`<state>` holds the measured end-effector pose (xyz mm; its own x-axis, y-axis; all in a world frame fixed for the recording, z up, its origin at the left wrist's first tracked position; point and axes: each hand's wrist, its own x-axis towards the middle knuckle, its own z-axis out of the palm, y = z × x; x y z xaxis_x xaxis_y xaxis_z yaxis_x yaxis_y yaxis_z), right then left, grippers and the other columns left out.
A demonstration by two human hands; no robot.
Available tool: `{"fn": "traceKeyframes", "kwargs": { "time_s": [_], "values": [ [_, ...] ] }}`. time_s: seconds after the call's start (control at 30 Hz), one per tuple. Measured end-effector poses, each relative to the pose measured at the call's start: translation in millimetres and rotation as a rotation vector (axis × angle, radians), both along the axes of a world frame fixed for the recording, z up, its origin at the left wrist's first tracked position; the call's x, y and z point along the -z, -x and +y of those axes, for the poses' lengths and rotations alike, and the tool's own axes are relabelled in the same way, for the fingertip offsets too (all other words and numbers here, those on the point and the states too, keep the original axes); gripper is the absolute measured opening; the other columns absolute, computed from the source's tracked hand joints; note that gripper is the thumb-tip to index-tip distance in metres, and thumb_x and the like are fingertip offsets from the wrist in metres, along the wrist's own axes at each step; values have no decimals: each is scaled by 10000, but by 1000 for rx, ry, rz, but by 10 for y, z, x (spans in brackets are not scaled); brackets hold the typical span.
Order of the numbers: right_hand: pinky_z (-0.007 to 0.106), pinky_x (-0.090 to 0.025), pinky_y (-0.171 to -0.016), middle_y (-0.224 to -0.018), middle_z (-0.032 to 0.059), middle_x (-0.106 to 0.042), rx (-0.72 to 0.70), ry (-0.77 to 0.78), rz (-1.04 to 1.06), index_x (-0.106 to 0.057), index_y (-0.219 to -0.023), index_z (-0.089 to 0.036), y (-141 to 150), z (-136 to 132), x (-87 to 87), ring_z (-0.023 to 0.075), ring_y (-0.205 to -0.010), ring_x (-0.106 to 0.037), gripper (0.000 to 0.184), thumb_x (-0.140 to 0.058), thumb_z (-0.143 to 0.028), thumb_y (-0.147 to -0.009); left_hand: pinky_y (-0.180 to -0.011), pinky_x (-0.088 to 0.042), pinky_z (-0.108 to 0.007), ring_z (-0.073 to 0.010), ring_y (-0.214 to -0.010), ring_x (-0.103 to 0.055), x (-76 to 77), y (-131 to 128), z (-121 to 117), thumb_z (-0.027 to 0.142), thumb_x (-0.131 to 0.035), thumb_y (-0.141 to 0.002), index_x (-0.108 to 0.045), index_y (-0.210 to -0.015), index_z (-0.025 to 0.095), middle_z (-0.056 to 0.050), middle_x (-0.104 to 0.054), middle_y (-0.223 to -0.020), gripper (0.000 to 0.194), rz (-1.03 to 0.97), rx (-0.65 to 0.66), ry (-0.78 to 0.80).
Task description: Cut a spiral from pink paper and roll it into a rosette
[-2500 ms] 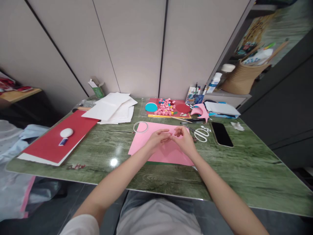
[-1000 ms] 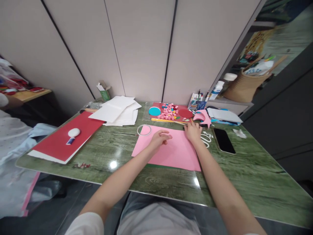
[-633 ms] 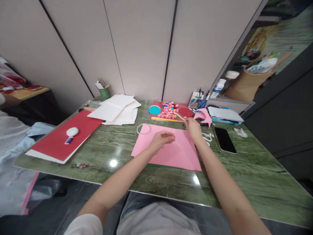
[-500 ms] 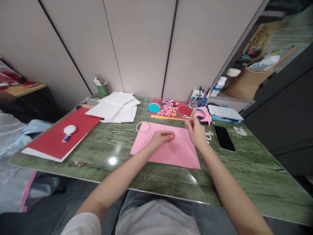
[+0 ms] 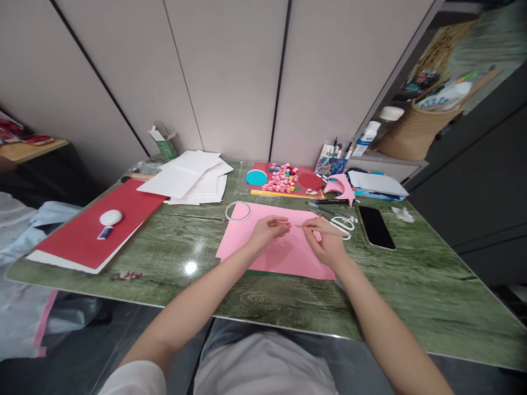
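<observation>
My left hand is closed, its fingertips pinching a small pink piece that looks like paper. In my right hand is a slim beige stick with a fine point. The point faces left, close to the pink piece; I cannot tell whether they touch. Both hands are above a pink sheet of paper, and a green edge shows beneath its near side. At the sheet's far left corner lies a pale ring. White-handled scissors lie just beyond my right hand.
Behind the sheet are several small pink paper pieces, a blue disc and a yellow pencil. A phone lies right. White sheets and a red board are left. Pens stand by the wall.
My right hand has come down and towards my left hand. The stick has swung from upright to nearly level, its point now near the pink piece. My left hand has hardly moved.
</observation>
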<state>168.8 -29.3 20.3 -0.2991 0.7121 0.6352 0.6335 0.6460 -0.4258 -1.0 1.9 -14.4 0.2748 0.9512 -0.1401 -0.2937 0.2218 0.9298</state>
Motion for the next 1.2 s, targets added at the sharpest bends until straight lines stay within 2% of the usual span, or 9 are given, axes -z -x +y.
{"fn": "traceKeyframes", "kwargs": {
  "time_s": [0.33, 0.73, 1.2],
  "values": [
    [305, -437, -649, -769, 39, -623, -23, -12, -59, -565, -780, -198, 67, 6, 64, 162, -712, -547, 99, -472, -180, -809, -759, -458, -311, -146, -776, -599, -33, 7, -31, 274, -684, -609, -640, -853, 122, -101, -649, -869, 291, 18, 17, -59],
    [311, -447, -648, -777, 47, -635, -21, -51, -85, -584, -771, -199, 70, 21, 95, 164, -710, -555, 125, -467, -203, -815, -772, -462, -329, -159, -788, -611, -28, 2, -24, 246, -685, -604, -638, -880, 125, -107, -653, -887, 305, 9, 16, -51],
    [326, -454, -683, -806, 38, -651, -84, -155, -82, -575, -784, -209, 76, 22, 140, 158, -743, -574, 95, -494, -163, -795, -753, -469, -337, -168, -776, -622, 8, 1, -17, 240, -692, -590, -611, -901, 125, -121, -665, -872, 341, 18, -12, -84]
  ]
}}
